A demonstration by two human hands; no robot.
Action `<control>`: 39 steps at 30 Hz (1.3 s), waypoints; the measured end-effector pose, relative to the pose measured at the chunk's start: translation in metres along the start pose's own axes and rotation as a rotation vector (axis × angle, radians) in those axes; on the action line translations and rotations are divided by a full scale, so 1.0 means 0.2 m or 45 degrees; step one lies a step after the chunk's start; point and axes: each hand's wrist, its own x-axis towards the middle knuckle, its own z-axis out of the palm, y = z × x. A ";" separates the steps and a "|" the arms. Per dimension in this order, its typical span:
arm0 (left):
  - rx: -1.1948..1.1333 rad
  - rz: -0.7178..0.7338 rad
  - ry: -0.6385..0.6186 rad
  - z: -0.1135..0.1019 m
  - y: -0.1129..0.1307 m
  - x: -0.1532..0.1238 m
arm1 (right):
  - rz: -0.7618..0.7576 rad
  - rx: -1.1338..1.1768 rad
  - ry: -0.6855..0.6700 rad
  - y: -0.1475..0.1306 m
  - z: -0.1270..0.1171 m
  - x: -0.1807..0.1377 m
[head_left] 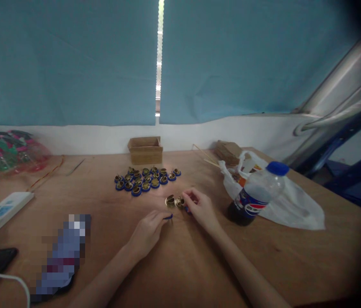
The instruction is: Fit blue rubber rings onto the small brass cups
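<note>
the left hand [146,233] pinches a blue piece [168,217], seen nearly edge-on, long axis running toward the right hand [201,209]. gold-coloured parts [170,201] lie on the tabletop [103,226], just beyond the blue piece. the right hand is nearer them, fingers bent; its grip cannot be told.

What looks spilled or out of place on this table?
Nothing appears spilled; the drink bottle is capped. Still, it and the crumpled plastic bag seem out of place, sharing the table with small gold-and-blue pieces being handled.
</note>
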 end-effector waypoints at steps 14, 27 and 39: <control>-0.076 -0.072 0.128 -0.02 -0.03 0.01 | -0.142 -0.208 -0.034 0.01 0.04 -0.01; -0.100 -0.091 0.096 -0.02 -0.02 0.02 | -0.289 -0.386 0.071 0.05 0.12 0.02; -0.111 -0.102 0.096 -0.02 -0.02 0.02 | -0.208 -0.375 0.116 0.11 0.17 0.01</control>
